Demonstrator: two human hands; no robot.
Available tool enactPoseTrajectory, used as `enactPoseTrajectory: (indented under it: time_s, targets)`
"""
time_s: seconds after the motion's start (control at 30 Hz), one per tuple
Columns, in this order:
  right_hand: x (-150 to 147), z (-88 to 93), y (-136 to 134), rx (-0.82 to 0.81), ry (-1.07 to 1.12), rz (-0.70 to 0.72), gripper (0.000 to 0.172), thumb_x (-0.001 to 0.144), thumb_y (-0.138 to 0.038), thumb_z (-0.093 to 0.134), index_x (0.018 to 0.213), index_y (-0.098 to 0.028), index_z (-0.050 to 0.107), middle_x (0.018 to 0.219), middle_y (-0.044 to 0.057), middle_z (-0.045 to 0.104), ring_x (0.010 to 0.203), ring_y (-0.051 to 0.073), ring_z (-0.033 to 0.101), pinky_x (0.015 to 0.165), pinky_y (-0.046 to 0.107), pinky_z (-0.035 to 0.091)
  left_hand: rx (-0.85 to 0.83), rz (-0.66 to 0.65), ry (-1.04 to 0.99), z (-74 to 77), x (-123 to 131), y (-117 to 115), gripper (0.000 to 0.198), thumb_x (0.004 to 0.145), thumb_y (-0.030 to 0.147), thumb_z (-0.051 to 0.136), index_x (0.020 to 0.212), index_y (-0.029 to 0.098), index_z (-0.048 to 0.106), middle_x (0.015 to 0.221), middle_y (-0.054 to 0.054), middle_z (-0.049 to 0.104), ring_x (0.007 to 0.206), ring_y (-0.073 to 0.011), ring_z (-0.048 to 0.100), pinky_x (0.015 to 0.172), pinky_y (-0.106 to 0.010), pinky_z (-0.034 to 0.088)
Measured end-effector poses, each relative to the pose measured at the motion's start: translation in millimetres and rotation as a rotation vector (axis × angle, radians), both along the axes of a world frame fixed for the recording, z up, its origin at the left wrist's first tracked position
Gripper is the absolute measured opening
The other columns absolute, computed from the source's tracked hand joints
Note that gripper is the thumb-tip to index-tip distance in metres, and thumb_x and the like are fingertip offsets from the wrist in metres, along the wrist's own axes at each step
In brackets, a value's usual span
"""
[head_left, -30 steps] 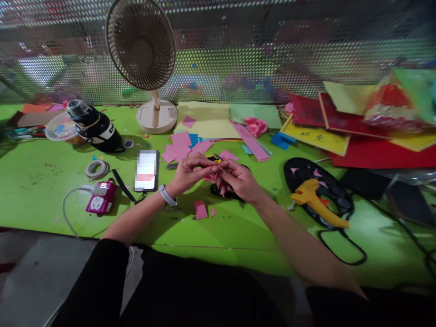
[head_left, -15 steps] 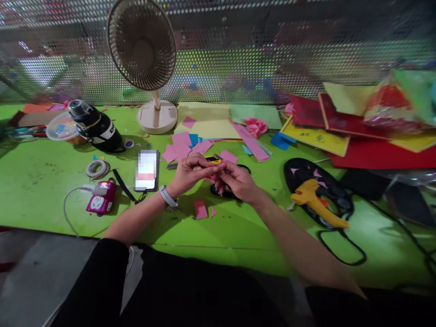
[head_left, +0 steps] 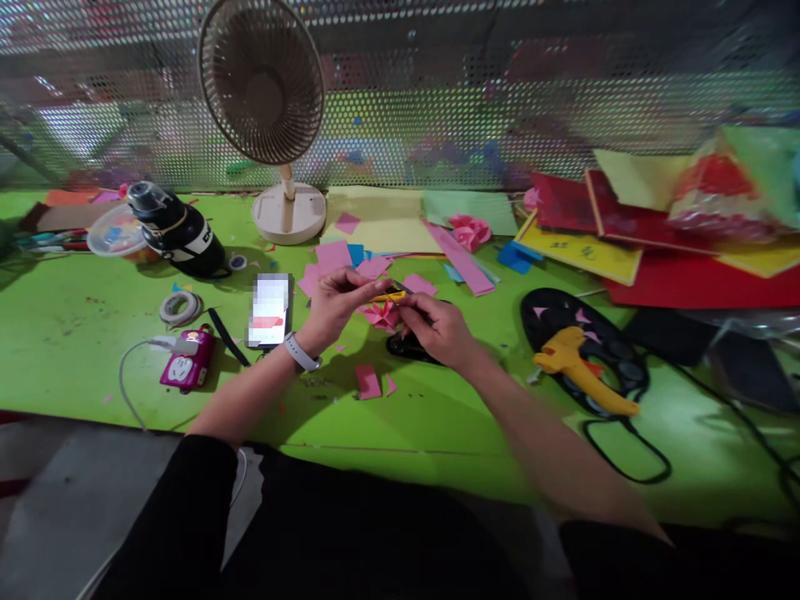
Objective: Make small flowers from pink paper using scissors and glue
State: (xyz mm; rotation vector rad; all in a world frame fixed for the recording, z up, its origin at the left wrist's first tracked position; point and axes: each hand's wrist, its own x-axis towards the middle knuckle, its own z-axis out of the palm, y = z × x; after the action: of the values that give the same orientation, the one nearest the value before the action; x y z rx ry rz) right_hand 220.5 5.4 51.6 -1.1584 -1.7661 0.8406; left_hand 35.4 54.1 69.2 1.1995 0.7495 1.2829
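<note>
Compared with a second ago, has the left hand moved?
Yes. The left hand drew slightly leftward, toward the phone, parting from the right hand.

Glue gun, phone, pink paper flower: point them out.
glue gun (head_left: 582, 375), head view, middle of its yellow body.
phone (head_left: 270, 310), head view, middle of the screen.
pink paper flower (head_left: 380, 316), head view, its folded petals.

Black sleeves (head_left: 200, 475) on both arms, cuffs up near elbows, forearms bare. Pale grey watch band (head_left: 301, 354) on left wrist. Black garment (head_left: 375, 542) across torso. Left hand (head_left: 334, 304), right hand (head_left: 437, 329) ungloved.
</note>
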Motion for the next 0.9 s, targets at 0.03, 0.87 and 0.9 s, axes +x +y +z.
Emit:
enactPoseTrajectory:
  time_s: [0.03,0.87,0.9]
  targets:
    - [2.1,1.2,1.7,0.023,-0.03,-0.008,0.024,0.096,-0.044,0.054,0.094,-0.023,0.065,0.079,0.004,0.07,0.061,0.017,0.063,0.062,0.034,0.053,-0.005,0.022,-0.008,2.7,-1.7,1.8,0.038,0.062,0.042,0.09,0.065,0.017,0.061,0.067,0.002,0.067,0.069,-0.0108,0.067,0.071,-0.028,0.057]
    - [105.4,-19.9,52.7,-0.271,-0.808,-0.625,0.024,0.093,-0.029,0.057,0.105,-0.015,0.072,0.104,0.016,0.075,0.087,0.024,0.065,0.07,0.033,0.04,-0.339,-0.139,0.095,-5.9,-12.5,8.3,0.029,0.069,0.033,0.087,0.073,0.016,0.063,0.068,0.003,0.064,0.056,-0.0042,0.058,0.051,-0.017,0.045]
    - [105.5,-19.6,52.8,-0.274,-0.809,-0.635,0.024,0.093,-0.028,0.057,0.105,-0.014,0.072,0.105,0.016,0.075,0.087,0.024,0.064,0.069,0.033,0.038,-0.356,-0.148,0.099,-7.1,-15.2,4.6,0.03,0.068,0.033,0.087,0.073,0.016,0.063,0.069,0.003,0.065,0.056,-0.0043,0.058,0.051,-0.017,0.045]
